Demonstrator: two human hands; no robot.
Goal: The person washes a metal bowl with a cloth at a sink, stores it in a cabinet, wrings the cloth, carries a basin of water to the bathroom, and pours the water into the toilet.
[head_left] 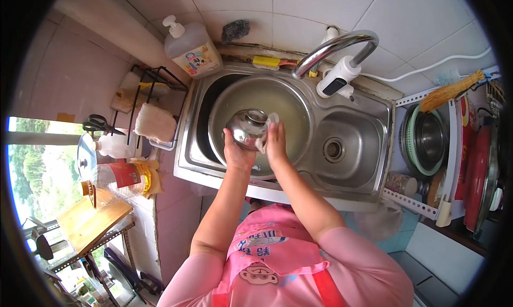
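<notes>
A shiny metal bowl [243, 130] is held bottom-up above a large steel basin [216, 101] of cloudy water. My left hand [239, 153] grips its near left side, with the thumb along the wall and the other fingers hidden. Against the bowl's right side, my right hand [276, 142] presses a pale cloth [262, 142], its fingers closed over it. The basin sits in the left compartment of a steel sink [184, 158].
A chrome faucet [342, 42] arches over the sink's back edge, beside the right compartment's drain [334, 149]. A pump bottle [193, 53] and yellow brush [266, 62] stand behind. Left are a wire rack [179, 112] and scissors [99, 124]; stacked bowls [427, 139] sit right.
</notes>
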